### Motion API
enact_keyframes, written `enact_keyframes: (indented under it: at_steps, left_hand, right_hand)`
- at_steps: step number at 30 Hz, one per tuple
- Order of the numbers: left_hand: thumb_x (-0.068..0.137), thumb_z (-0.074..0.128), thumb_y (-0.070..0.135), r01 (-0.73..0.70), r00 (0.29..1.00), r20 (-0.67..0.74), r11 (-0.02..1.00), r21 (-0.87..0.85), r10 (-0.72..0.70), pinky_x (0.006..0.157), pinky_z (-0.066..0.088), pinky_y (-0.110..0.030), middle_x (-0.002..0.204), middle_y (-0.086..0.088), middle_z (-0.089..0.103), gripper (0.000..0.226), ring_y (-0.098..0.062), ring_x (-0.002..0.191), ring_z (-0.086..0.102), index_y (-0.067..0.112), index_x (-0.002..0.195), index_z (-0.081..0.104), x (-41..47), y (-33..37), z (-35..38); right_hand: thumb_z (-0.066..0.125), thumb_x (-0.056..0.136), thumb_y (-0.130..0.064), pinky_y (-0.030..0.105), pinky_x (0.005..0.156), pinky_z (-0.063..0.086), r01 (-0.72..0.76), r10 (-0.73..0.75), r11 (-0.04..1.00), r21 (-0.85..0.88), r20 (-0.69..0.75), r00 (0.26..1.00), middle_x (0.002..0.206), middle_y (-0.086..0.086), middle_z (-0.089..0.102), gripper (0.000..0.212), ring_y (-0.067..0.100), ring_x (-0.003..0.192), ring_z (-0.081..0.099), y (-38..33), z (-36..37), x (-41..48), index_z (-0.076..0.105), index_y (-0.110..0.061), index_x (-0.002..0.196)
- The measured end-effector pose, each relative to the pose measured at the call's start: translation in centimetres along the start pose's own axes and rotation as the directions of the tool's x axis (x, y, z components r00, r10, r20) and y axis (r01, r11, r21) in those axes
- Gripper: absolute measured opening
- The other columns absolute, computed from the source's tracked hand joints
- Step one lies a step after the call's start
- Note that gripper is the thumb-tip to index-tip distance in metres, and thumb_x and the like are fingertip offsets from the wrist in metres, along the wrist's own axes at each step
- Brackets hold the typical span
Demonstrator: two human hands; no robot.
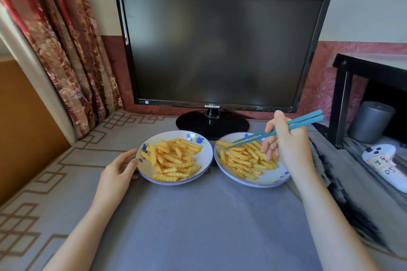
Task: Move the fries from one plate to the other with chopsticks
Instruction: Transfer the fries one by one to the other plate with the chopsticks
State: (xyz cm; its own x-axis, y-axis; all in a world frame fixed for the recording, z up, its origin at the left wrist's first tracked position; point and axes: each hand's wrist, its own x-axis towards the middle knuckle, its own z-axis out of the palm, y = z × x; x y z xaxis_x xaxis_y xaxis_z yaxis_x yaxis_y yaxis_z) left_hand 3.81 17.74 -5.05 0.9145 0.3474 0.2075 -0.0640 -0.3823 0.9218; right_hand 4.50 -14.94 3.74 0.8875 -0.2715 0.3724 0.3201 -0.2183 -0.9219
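Two white plates with blue rims stand side by side on the grey cloth, both holding crinkle-cut fries. The left plate (145,168) carries a pile of fries (172,158). On the right plate (269,179) lies another pile of fries (244,159). My left hand (120,168) grips the left plate's left rim. My right hand (286,138) hovers over the right plate and holds a pair of blue chopsticks (306,120). Their tips point left and down, touching a fry (223,143) at the right plate's far left edge. The tips are close together.
A black monitor (222,50) on a round stand (212,124) rises just behind the plates. A patterned curtain (63,50) hangs at the left. At the right a black shelf (343,103) holds a grey cylinder (371,122) and a white controller (387,167).
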Motion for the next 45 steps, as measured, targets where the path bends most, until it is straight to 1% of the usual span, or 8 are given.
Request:
enact_keyframes:
  at_steps: [5, 12, 15, 22, 27, 30, 36, 45]
  left_hand:
    - [0.096, 0.049, 0.014, 0.001, 1.000, 0.003, 1.000, -0.002, -0.001, 0.054, 0.043, 0.001, 0.089, 0.011, 0.066, 0.027, -0.016, 0.075, 0.065, 0.020, 0.118, 0.062, -0.2, 0.2, 0.1]
    - [0.096, 0.049, 0.014, 0.003, 1.000, -0.003, 1.000, -0.013, -0.003, 0.055, 0.044, 0.000, 0.090, 0.008, 0.068, 0.028, -0.012, 0.076, 0.064, 0.018, 0.119, 0.063, -0.1, 0.2, 0.0]
    - [0.096, 0.048, 0.013, 0.002, 1.000, -0.008, 1.000, -0.009, -0.002, 0.054, 0.043, 0.001, 0.092, -0.001, 0.069, 0.028, -0.012, 0.074, 0.063, 0.018, 0.119, 0.063, -0.2, 0.3, 0.0]
    - [0.096, 0.048, 0.013, 0.001, 1.000, -0.015, 1.000, 0.005, -0.001, 0.054, 0.042, 0.002, 0.094, -0.002, 0.068, 0.028, -0.014, 0.074, 0.063, 0.018, 0.119, 0.062, -0.4, 0.6, 0.0]
    - [0.096, 0.048, 0.014, 0.003, 1.000, -0.016, 1.000, 0.012, -0.002, 0.053, 0.041, 0.002, 0.092, 0.002, 0.066, 0.028, -0.014, 0.074, 0.063, 0.018, 0.119, 0.063, -0.5, 0.8, 0.0]
    - [0.096, 0.048, 0.012, 0.001, 1.000, -0.010, 1.000, 0.004, -0.001, 0.053, 0.042, 0.001, 0.088, 0.009, 0.065, 0.027, -0.014, 0.074, 0.063, 0.018, 0.118, 0.063, -0.6, 0.9, 0.1]
    - [0.096, 0.048, 0.012, -0.004, 1.000, -0.017, 1.000, 0.003, 0.004, 0.053, 0.042, 0.001, 0.095, -0.002, 0.066, 0.028, -0.014, 0.072, 0.062, 0.016, 0.120, 0.062, -0.5, 1.0, 0.0]
    - [0.096, 0.048, 0.011, -0.012, 1.000, -0.015, 1.000, -0.003, 0.012, 0.052, 0.041, 0.001, 0.091, 0.002, 0.066, 0.027, -0.012, 0.072, 0.062, 0.016, 0.118, 0.063, -0.7, 1.3, 0.1]
  right_hand:
    - [0.035, 0.102, -0.031, 0.018, 0.031, 0.028, -0.011, 0.012, 1.000, 0.023, -0.055, 0.998, 0.039, 0.016, 0.054, 0.045, 0.024, 0.025, 0.041, -0.2, -0.8, 0.5, 0.048, -0.007, 0.065]
    - [0.035, 0.101, -0.029, 0.020, 0.032, 0.028, -0.001, 0.002, 1.000, 0.017, -0.065, 0.998, 0.040, 0.014, 0.055, 0.043, 0.024, 0.027, 0.041, -0.4, -1.4, 0.6, 0.050, -0.007, 0.067]
    - [0.035, 0.101, -0.027, 0.022, 0.035, 0.027, 0.014, -0.012, 0.999, 0.049, -0.042, 0.999, 0.041, 0.013, 0.055, 0.042, 0.024, 0.028, 0.041, -0.8, -1.1, 0.2, 0.050, -0.007, 0.068]
    - [0.035, 0.101, -0.027, 0.023, 0.037, 0.027, -0.007, -0.018, 0.985, 0.174, 0.143, 0.990, 0.042, 0.016, 0.054, 0.042, 0.023, 0.028, 0.040, -2.1, 1.6, -1.8, 0.049, -0.007, 0.067]
    - [0.034, 0.101, -0.027, 0.024, 0.038, 0.029, -0.047, -0.030, 0.981, 0.190, 0.383, 0.923, 0.043, 0.017, 0.054, 0.043, 0.023, 0.029, 0.042, -2.0, 3.7, -3.7, 0.050, -0.007, 0.067]
    - [0.033, 0.102, -0.029, 0.023, 0.037, 0.030, -0.034, -0.065, 0.978, 0.204, 0.460, 0.885, 0.045, 0.015, 0.056, 0.044, 0.021, 0.030, 0.045, -1.6, 4.5, -4.4, 0.051, -0.009, 0.068]
    - [0.037, 0.097, -0.040, 0.019, 0.038, 0.033, -0.010, -0.090, 0.981, 0.196, 0.496, 0.863, 0.047, 0.012, 0.058, 0.043, 0.020, 0.034, 0.048, -1.1, 5.5, -5.0, 0.054, -0.016, 0.066]
    - [0.037, 0.093, -0.040, 0.017, 0.038, 0.033, -0.008, -0.084, 0.981, 0.195, 0.462, 0.883, 0.049, 0.018, 0.056, 0.044, 0.021, 0.035, 0.049, -1.7, 6.0, -5.6, 0.051, -0.009, 0.066]
